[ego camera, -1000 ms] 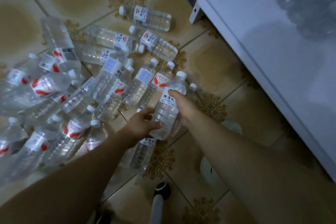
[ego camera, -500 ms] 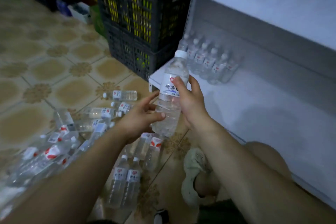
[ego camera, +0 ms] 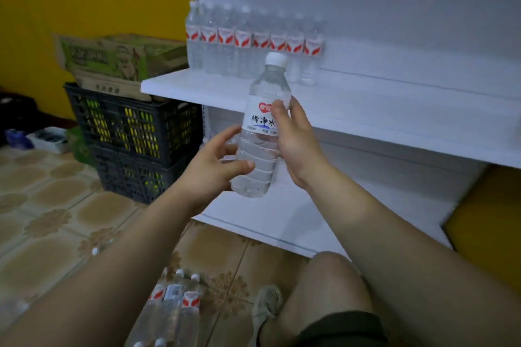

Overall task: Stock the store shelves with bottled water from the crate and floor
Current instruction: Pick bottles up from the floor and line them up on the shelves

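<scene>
At the left, two black plastic crates [ego camera: 135, 132] are stacked on the tiled floor [ego camera: 42, 234], and a printed cardboard box [ego camera: 121, 59] is set on top of them. Lower down, a few water bottles [ego camera: 172, 307] are seen lying on the floor between the forearms.

The left hand [ego camera: 214, 166] is wrapped around the lower, ribbed part of a clear water bottle [ego camera: 262, 132]: its thumb is laid across the front of the ribs, and its fingers [ego camera: 225, 132] are curled at the bottle's left side. The bottle is held nearly upright, white cap up, in the air in front of the edge of the white shelf [ego camera: 366, 110]. The right hand [ego camera: 293, 141] grips it from the right at label height, with the thumb pressed on the label and the remaining fingers hidden behind the bottle.

At the back left of that shelf, a row of bottles [ego camera: 253, 45] with red-and-white labels is stood upright. A lower shelf [ego camera: 310, 220] is seen beneath, behind the held bottle.
</scene>
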The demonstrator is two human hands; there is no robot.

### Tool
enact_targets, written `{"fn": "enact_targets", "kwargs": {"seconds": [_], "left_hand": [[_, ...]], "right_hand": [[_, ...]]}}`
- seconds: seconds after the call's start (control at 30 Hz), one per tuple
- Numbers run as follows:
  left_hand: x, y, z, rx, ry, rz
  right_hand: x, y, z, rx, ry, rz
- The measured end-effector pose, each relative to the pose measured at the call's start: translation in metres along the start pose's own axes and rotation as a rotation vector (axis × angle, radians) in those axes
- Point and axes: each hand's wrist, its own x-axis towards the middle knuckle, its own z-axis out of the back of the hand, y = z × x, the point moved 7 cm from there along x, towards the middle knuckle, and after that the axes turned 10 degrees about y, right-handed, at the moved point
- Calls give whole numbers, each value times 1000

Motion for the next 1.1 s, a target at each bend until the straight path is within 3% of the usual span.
{"fn": "enact_targets", "kwargs": {"seconds": [0.17,0.37,0.83,1.1], "left_hand": [[28,-13,-38,-6,67,-16],[51,15,-63,36,186,79],[110,171,-26,92,313,354],[189,280,28,193,325,475]], "right_hand": [[-7,38,46,-224,2,12],[-13,20,69,-407,127,-168],[31,-159,89,-201,107,-434],[111,-285,94,-323,90,-502]]}}
